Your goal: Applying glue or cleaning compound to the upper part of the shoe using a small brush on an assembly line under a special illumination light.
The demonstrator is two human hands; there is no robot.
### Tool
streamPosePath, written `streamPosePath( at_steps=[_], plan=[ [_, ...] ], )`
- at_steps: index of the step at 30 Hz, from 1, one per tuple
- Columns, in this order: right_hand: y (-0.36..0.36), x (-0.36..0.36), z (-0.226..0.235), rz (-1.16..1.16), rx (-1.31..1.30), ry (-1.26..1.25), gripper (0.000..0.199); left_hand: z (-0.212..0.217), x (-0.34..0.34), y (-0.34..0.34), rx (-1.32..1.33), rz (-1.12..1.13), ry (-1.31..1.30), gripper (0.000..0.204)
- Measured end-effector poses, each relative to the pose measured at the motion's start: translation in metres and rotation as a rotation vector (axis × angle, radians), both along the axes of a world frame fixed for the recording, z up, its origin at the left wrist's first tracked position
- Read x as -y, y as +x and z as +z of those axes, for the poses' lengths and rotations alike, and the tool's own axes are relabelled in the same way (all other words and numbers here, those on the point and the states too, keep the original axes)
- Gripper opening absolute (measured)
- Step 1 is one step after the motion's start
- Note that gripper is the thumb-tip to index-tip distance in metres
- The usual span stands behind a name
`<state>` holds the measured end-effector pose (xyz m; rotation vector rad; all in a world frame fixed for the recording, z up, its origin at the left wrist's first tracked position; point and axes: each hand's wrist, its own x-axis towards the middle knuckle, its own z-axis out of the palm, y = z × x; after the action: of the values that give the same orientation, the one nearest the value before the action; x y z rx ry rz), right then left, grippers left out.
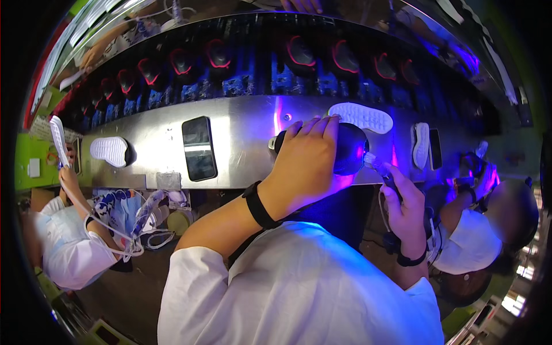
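Note:
My left hand (307, 155) is wrapped over a dark shoe upper (351, 150), holding it down near the front edge of the metal bench. Its rounded end points right and shines under violet light. In my right hand (407, 204) is a small brush (375, 163), its pale bristles at the rounded end of the upper, close to its lower rim. A thin tube or cord hangs beside that hand. Just behind the upper lies a white shoe sole (363, 117), tread side up. My left palm and the upper's underside are hidden.
On the metal bench (241, 129) are a black phone (199, 148), a white sole (110, 150) at left, and another sole (420, 146) beside a second phone (435, 148) at right. Behind runs a row of dark, red-edged shoe uppers (218, 53). Co-workers sit on both sides.

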<state>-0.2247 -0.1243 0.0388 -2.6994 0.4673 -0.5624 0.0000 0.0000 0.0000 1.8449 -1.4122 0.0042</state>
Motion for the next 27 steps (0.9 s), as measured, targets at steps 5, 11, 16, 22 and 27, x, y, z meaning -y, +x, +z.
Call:
streamPosePath(
  at_steps=[5, 11, 16, 22, 27],
  plan=[
    [0.03, 0.013, -0.044, 0.038, 0.19, 0.123, 0.045, -0.017, -0.016, 0.04, 0.332, 0.087, 0.122, 0.1],
    [0.034, 0.014, -0.032, -0.054, 0.127, 0.622, 0.043, -0.025, -0.025, 0.05, 0.277, 0.009, -0.077, 0.102],
    [0.016, -0.004, 0.036, -0.008, 0.111, 0.455, 0.045, -0.017, -0.04, 0.026, 0.271, -0.035, -0.077, 0.103],
    [-0.012, -0.01, 0.058, 0.034, 0.094, 0.075, 0.044, 0.004, -0.042, 0.001, 0.381, -0.064, -0.051, 0.1],
    [-0.035, -0.012, 0.063, 0.035, 0.084, 0.061, 0.045, 0.018, -0.048, -0.011, 0.415, -0.129, 0.028, 0.104]
  ],
)
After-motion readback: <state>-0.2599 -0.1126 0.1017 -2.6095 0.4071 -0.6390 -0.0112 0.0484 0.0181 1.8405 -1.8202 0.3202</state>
